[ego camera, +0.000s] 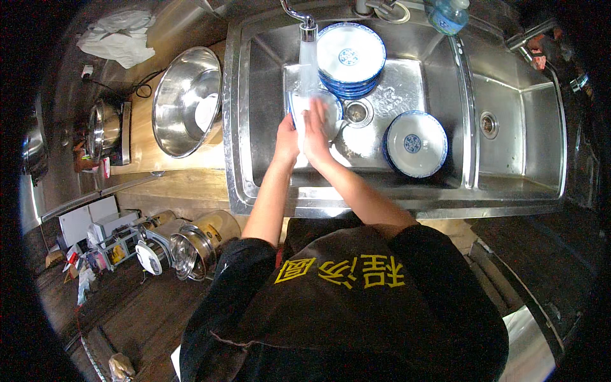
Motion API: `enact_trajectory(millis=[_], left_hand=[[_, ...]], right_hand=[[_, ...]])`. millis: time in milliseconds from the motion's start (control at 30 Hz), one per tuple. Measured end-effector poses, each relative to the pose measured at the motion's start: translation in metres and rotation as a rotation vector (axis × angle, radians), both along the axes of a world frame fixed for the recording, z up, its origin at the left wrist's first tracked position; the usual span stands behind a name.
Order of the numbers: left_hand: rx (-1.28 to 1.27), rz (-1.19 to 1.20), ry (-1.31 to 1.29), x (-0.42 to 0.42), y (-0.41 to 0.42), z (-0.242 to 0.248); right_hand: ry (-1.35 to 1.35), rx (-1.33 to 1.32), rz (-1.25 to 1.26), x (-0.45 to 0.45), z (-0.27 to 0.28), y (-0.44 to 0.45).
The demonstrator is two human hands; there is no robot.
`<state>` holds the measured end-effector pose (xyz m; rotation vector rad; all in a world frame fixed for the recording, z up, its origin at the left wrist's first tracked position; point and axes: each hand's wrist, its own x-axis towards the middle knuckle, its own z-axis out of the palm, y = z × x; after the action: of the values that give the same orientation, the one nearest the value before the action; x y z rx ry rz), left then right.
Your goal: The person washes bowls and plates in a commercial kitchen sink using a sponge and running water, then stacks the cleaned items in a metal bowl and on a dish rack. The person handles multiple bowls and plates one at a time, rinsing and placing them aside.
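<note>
Under the running chrome faucet [309,32], my left hand [287,139] grips the left edge of a white dish [296,106] with a blue rim. My right hand [315,129] lies against the dish with fingers stretched out, blurred by motion and water. A round blue-rimmed surface [334,106] shows beyond my right fingers; whether it is the same dish or another below it, I cannot tell. Behind it rises a stack of blue-and-white plates [351,57]. Another blue-patterned dish [415,145] sits on a short pile at the right of the sink basin.
A drain [358,112] lies right of my hands in the steel sink [382,191]. A divider [467,114] separates off a smaller basin [506,129]. A bottle [447,18] stands at the back rim. On the left counter rests a large steel bowl [184,110]; pots [193,248] stand below.
</note>
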<state>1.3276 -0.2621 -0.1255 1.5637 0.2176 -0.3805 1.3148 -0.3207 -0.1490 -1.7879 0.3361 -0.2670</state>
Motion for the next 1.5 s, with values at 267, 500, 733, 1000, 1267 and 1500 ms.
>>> enact_trajectory(millis=[267,500,733,1000,1267,1500], left_hand=[[-0.258,-0.21,0.192,0.007,0.058,0.032],[-0.888,0.407,0.397,0.0,0.02,-0.042],[-0.911,0.684,0.291,-0.015,0.022,-0.024],[-0.638,0.589,-0.176,0.026,0.156,0.049],[-0.401,0.865,0.027,0.134,0.309,-0.025],[-0.5,0.828,0.259,0.151,0.364,-0.087]], right_hand=[[0.358,0.63,0.648,0.071,-0.02,-0.052],[-0.033,1.784,0.266,0.016,-0.059,-0.063],[0.615,1.46,-0.444,0.0,-0.048,-0.052],[0.353,0.628,-0.05,0.034,-0.064,-0.049],[0.134,-0.954,0.662,0.025,-0.093,-0.033],[0.103,-0.954,0.807,0.024,-0.101,-0.033]])
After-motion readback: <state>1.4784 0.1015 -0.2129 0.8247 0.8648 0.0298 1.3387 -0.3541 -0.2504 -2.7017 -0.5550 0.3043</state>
